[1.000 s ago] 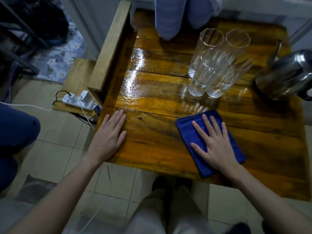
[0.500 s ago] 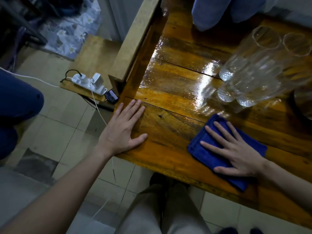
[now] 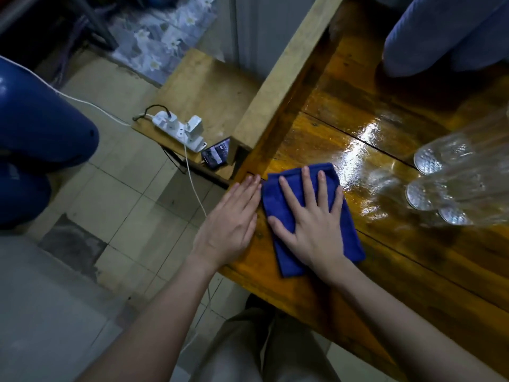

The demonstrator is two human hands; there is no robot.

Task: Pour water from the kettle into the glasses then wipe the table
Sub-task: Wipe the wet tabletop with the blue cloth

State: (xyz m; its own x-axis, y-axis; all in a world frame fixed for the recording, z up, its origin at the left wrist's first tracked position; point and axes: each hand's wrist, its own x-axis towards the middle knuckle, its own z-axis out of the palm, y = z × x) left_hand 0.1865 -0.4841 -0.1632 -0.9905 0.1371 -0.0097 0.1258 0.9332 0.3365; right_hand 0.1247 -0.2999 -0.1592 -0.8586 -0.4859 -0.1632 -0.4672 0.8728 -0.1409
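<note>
The right hand (image 3: pixel 314 230) lies flat on a folded blue cloth (image 3: pixel 351 238), fingers straight and spread, its grip unclenched and pressing the cloth down onto the wooden tabletop (image 3: pixel 413 271) near the front left corner. The left hand (image 3: pixel 228 224) rests palm down just beside the cloth's left edge, fingers straight and together, its grip likewise slack and holding nothing, the heel of the hand over the tabletop's rim. Beyond the cloth a wet sheen (image 3: pixel 355 150) glistens across the boards. The glasses (image 3: pixel 446 188) stand clustered at the right edge of the view, well apart from the cloth, blurred, with three round bases showing. No kettle is in view. A pale wooden beam (image 3: pixel 286 67) runs along the tabletop's left side. Left of it, on a low wooden shelf (image 3: pixel 203 84), sits a white power strip (image 3: pixel 176 130) with a phone (image 3: pixel 216 155) just beside it, above the tiled floor (image 3: pixel 110 188).
</note>
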